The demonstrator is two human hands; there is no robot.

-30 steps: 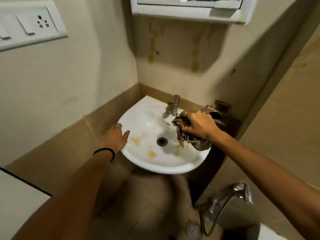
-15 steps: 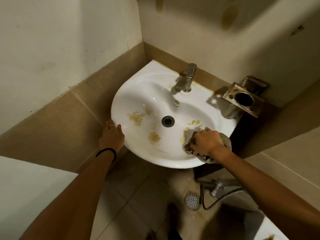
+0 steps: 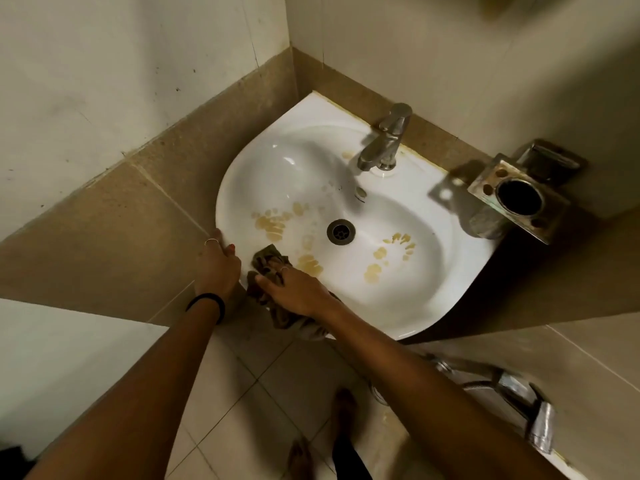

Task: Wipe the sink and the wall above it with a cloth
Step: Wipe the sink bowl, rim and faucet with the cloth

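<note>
The corner sink [image 3: 398, 271] is white glazed ceramic, glossy and smooth, with yellowish-brown stains dulling the bowl around the metal drain [image 3: 341, 231]. The tap [image 3: 386, 138] at its back edge is brushed metal, softly shiny. The cloth [image 3: 268, 271] at the sink's front rim is dark brown fabric, crumpled and matt (no sheen at all). The holder [image 3: 519, 199] by the sink's right corner is tarnished metal with rust-coloured spots. The wall tiles [image 3: 114, 223] look beige and matt, the upper wall [image 3: 104, 64] pale, speckled with marks.
</note>
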